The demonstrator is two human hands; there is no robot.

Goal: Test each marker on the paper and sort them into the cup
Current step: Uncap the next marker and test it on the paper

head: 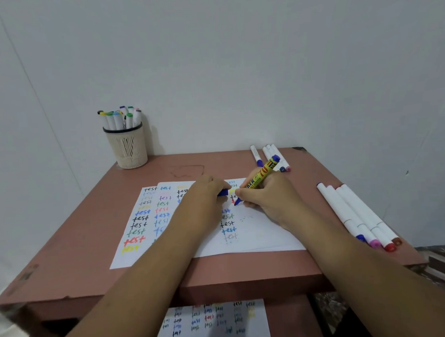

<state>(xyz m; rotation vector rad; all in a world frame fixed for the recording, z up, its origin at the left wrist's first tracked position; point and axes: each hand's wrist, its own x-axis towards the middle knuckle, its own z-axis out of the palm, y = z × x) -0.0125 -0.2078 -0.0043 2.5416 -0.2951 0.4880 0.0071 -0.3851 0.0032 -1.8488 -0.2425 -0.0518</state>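
Observation:
My right hand (pixel 264 199) grips a yellow marker (pixel 262 175) with a blue end; its blue tip touches the white paper (pixel 256 232). My left hand (pixel 204 196) holds the marker's blue cap (pixel 223 192) just left of the tip and rests on the paper. The paper carries columns of the word "test" in many colours. A beige mesh cup (pixel 128 146) at the table's back left holds several white markers with coloured caps.
Several white markers (pixel 356 214) lie side by side at the right edge of the brown table (pixel 68 249). More markers (pixel 271 156) lie at the back right. Another written sheet (pixel 216 322) rests on a lower shelf. A wall stands close behind.

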